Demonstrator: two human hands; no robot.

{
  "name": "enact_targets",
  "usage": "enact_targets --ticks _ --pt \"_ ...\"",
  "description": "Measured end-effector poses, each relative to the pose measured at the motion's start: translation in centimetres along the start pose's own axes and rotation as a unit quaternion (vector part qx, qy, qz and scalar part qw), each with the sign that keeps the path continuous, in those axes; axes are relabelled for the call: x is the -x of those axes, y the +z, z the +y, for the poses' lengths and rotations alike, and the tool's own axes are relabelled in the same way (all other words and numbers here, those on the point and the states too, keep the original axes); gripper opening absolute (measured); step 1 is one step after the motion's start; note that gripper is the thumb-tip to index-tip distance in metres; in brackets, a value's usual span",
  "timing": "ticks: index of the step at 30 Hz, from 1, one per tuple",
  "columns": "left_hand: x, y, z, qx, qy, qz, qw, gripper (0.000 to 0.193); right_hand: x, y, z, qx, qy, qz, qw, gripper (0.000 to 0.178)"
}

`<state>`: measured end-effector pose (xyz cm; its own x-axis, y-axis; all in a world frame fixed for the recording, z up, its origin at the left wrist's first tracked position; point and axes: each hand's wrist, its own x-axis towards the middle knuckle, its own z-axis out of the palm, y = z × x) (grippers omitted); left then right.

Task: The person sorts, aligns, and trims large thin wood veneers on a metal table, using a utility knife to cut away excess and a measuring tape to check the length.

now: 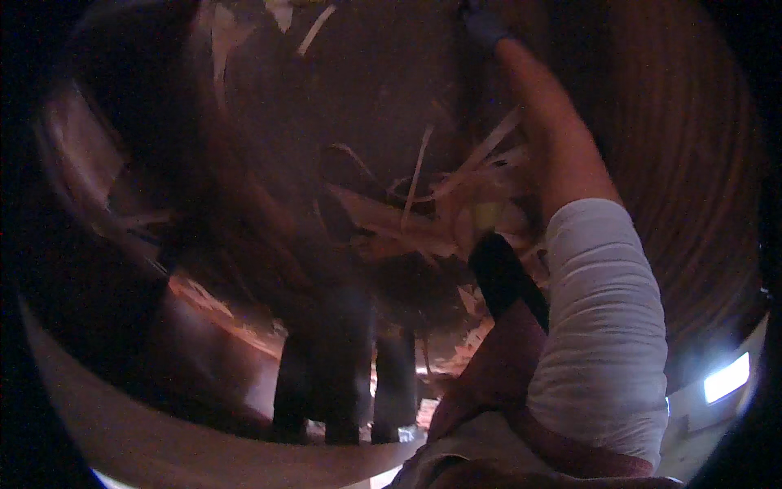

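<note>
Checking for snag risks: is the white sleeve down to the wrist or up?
Up: the white sleeve stops well short of the right hand, bare forearm between.

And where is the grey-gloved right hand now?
The right hand is near the head view's top edge, right of centre, above thin pale strips.

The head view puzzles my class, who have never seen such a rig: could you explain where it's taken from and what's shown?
This rig has no robot, only a person. A wide fisheye camera on their head looks down, so straight edges bend near the rim. The right arm, in a white sleeve, reaches toward the top, ending in the right hand, which seems gloved; it is too dim to tell whether its fingers hold anything. The left hand cannot be made out. Pale strips lie scattered over a dark surface.
</note>
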<state>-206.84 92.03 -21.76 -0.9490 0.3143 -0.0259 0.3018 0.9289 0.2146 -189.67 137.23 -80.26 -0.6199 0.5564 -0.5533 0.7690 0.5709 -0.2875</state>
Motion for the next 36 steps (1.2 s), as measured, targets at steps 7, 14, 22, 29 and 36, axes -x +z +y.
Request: enact_targets --ticks 7,14,22,29,36 --pt "-1.4 -2.1 -1.0 -0.002 -0.058 -0.021 0.998 0.079 8.0 6.8 -1.7 -0.059 -0.176 0.233 0.955 0.035" --pt "-0.5 -3.7 -0.5 0.014 -0.067 -0.001 0.998 0.086 29.3 15.8 -22.8 -0.128 -0.214 -0.065 0.966 0.035" --pt "1.0 -5.5 1.2 0.04 -0.039 0.048 0.997 0.095 31.2 18.9 -26.5 -0.148 -0.171 -0.065 0.972 0.027" --pt "3.6 -9.6 1.5 0.046 0.029 0.067 0.996 0.093 37.0 6.7 -20.7 -0.215 -0.175 0.026 0.96 0.024" --pt "3.5 -9.3 1.0 -0.029 0.206 0.127 0.97 0.054 45.3 -2.2 -14.7 -0.383 -0.084 0.108 0.914 0.029"
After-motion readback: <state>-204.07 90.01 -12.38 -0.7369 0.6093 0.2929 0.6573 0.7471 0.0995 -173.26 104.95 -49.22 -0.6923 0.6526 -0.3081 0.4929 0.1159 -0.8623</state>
